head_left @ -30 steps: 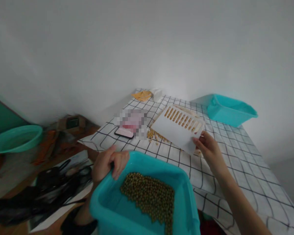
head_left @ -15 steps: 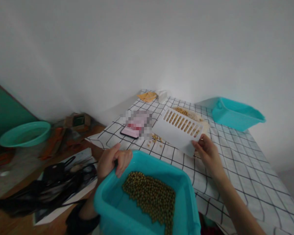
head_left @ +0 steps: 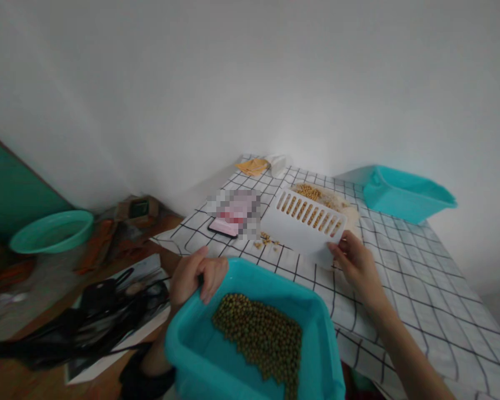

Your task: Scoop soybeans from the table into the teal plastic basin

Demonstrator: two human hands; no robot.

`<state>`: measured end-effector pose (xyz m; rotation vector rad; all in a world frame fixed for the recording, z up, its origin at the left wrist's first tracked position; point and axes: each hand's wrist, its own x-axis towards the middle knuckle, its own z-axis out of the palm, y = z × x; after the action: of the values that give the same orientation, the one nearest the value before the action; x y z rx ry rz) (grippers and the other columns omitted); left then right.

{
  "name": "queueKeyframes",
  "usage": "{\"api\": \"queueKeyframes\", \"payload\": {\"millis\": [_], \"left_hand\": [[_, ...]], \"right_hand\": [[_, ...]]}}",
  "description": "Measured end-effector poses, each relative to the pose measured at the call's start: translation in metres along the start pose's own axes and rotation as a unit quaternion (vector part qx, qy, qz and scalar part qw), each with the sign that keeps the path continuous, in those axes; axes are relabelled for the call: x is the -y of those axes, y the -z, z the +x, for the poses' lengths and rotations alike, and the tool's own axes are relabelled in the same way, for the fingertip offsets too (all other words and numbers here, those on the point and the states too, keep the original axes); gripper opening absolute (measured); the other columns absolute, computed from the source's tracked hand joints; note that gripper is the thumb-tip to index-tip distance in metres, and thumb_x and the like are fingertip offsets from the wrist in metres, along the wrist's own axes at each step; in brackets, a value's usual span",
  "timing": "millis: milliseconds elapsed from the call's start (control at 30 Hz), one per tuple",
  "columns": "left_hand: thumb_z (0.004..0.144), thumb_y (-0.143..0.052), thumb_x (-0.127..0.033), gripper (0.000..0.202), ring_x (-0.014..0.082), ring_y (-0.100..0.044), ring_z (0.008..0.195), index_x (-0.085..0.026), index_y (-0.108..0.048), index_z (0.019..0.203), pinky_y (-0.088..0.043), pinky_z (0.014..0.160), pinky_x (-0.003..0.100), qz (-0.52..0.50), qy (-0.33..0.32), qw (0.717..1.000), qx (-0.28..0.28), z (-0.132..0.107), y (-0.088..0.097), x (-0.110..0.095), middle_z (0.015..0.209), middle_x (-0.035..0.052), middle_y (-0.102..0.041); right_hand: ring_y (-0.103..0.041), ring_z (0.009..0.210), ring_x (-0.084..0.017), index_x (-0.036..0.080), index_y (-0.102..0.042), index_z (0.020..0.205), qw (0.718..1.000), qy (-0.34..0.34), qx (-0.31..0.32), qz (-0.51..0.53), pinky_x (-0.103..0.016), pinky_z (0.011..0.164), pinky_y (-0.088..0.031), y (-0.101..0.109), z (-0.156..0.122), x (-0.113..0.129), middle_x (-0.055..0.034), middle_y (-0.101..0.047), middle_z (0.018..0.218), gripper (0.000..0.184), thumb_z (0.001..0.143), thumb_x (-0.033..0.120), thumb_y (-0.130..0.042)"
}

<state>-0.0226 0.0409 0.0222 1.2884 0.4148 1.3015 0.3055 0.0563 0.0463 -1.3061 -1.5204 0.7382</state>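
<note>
My left hand [head_left: 198,276] is closed over the near-left rim of a turquoise plastic basin [head_left: 191,355] that holds a heap of greenish beans [head_left: 260,339]. My right hand [head_left: 356,264] pinches the near corner of a white slotted plastic board [head_left: 302,225], tilted up off the checked tablecloth [head_left: 400,266]. Behind the board lies a pile of yellow beans [head_left: 312,193]. A few loose yellow beans [head_left: 265,241] lie in front of the board's left edge.
A phone [head_left: 223,226] lies left of the board. A second turquoise basin [head_left: 408,194] stands at the table's far right. A yellow cloth [head_left: 253,165] and a white object lie at the far edge. Left of the table are a green bowl [head_left: 52,230] and black clutter [head_left: 95,311].
The white board has been pulled nearer and tilted, uncovering the yellow bean pile behind it; fewer loose beans lie at its left. My left hand keeps its hold on the basin rim.
</note>
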Motion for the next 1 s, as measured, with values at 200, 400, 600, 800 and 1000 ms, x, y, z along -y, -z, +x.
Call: {"api": "queueKeyframes", "payload": {"millis": [200,400,600,800,1000], "left_hand": [[0.104,-0.029,-0.033,0.069,0.0120,-0.042,0.037,-0.021,-0.049,0.039,-0.037,0.059,0.035,-0.005,-0.009,0.999,-0.046,-0.0020,-0.0050,0.0019,0.033,0.0014,-0.046],[0.104,-0.030,-0.033,0.069,0.0114,-0.043,0.038,-0.021,-0.045,0.038,-0.037,0.059,0.034,0.006,-0.004,0.999,-0.052,-0.0024,-0.0076,0.0008,0.033,0.0013,-0.045],[0.103,-0.032,-0.036,0.069,0.0124,-0.041,0.037,-0.021,-0.047,0.038,-0.035,0.056,0.035,0.009,-0.005,0.998,-0.056,-0.0019,-0.0096,-0.0003,0.031,0.0022,-0.045],[0.103,-0.036,-0.039,0.070,0.0123,-0.042,0.035,-0.020,-0.046,0.037,-0.037,0.054,0.034,0.008,-0.022,0.998,-0.054,0.0006,-0.0079,0.0001,0.030,0.0020,-0.045],[0.103,-0.035,-0.039,0.069,0.0120,-0.046,0.037,-0.020,-0.048,0.038,-0.041,0.058,0.033,0.012,-0.004,1.000,-0.028,0.0006,-0.0004,0.0006,0.033,0.0025,-0.048]], "right_hand": [[-0.069,0.076,-0.020,0.025,-0.061,0.101,0.999,0.005,0.021,0.027,-0.030,0.065,-0.055,0.0014,-0.0009,-0.0009,-0.0062,-0.075,0.095,0.019,0.089,0.040,-0.064],[-0.066,0.071,-0.017,0.025,-0.062,0.100,0.999,0.012,0.019,0.042,-0.027,0.059,-0.052,0.0034,-0.0013,-0.0011,-0.0048,-0.074,0.091,0.019,0.089,0.041,-0.065],[-0.064,0.066,-0.018,0.026,-0.062,0.101,0.999,0.020,0.030,-0.001,-0.029,0.059,-0.052,0.0021,-0.0030,0.0018,-0.0039,-0.073,0.085,0.017,0.090,0.039,-0.063],[-0.064,0.067,-0.019,0.027,-0.062,0.100,0.999,0.023,0.026,0.004,-0.028,0.056,-0.051,0.0021,-0.0038,0.0051,-0.0040,-0.072,0.085,0.016,0.090,0.040,-0.063],[-0.067,0.070,-0.020,0.026,-0.061,0.099,0.999,0.024,0.014,-0.021,-0.030,0.058,-0.054,0.0029,-0.0049,0.0042,-0.0045,-0.073,0.085,0.017,0.091,0.041,-0.063]]}}
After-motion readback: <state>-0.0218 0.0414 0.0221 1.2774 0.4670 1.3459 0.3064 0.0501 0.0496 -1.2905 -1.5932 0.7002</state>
